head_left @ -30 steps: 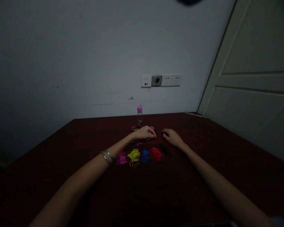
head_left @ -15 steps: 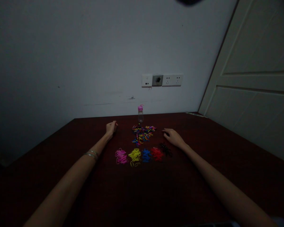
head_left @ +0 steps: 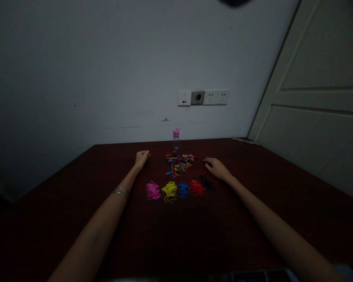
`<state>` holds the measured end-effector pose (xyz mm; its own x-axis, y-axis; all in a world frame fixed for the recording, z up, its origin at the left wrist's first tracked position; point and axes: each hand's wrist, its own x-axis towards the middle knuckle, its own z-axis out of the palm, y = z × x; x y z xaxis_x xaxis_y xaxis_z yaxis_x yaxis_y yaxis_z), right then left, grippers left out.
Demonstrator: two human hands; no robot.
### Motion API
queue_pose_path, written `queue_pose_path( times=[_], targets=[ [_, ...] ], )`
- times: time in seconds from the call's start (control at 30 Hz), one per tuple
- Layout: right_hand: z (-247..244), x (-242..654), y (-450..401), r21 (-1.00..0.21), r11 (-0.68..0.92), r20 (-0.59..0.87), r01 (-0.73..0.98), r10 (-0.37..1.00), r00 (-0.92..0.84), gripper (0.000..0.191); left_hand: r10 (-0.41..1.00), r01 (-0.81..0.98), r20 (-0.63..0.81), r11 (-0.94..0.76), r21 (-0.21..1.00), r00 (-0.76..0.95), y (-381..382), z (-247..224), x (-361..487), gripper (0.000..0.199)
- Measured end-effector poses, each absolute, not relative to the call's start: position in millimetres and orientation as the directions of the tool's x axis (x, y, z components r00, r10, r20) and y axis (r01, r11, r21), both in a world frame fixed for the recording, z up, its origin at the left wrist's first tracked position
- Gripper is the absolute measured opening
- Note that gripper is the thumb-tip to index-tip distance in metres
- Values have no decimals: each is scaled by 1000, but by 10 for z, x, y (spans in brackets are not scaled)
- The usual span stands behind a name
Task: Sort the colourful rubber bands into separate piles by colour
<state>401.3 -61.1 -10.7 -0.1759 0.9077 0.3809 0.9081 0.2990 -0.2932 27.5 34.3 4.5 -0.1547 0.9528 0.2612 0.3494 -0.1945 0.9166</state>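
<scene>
My left hand (head_left: 142, 158) rests on the dark red table as a loose fist, left of a mixed heap of coloured rubber bands (head_left: 179, 167). Nothing shows in its curled fingers. On the other side of the heap lies my right hand (head_left: 216, 167), fingers stretched toward the bands and slightly apart, holding nothing visible. Closer to me is a row of sorted piles: pink bands (head_left: 153, 191), yellow bands (head_left: 170, 189), blue bands (head_left: 184, 190), red bands (head_left: 197, 188) and black bands (head_left: 207, 183). The black pile is nearest my right hand.
A small clear bottle with a pink cap (head_left: 176, 139) stands behind the heap, close to the wall. Wall sockets (head_left: 203, 98) sit above it. A pale panelled door (head_left: 320, 117) is at the right. Some dark, flat item (head_left: 250, 276) shows at the table's near edge.
My left hand has shifted slightly to the right, its fingers more curled in. The right hand has barely moved. The whole view has shifted a little; the band piles look unchanged.
</scene>
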Motion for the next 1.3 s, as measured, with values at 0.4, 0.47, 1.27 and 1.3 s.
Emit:
queue_pose_path(
  times=[0.4, 0.47, 1.27, 1.3],
  targets=[
    [-111, 4046, -609, -333, 339, 424, 880, 887, -181, 35, 939, 488, 328, -238, 840, -106, 415, -43, 262, 26],
    [-74, 4006, -642, -326, 343, 459, 881, 872, -170, 31, 937, 491, 335, -249, 835, -94, 419, -47, 260, 26],
    [118, 3246, -913, -148, 518, 408, 843, 808, -425, 17, 935, 530, 353, -279, 801, -42, 430, -53, 275, 30],
    [122, 3241, -915, -139, 520, 405, 843, 806, -430, 16, 936, 528, 350, -277, 803, -42, 426, -50, 276, 30]
  ],
)
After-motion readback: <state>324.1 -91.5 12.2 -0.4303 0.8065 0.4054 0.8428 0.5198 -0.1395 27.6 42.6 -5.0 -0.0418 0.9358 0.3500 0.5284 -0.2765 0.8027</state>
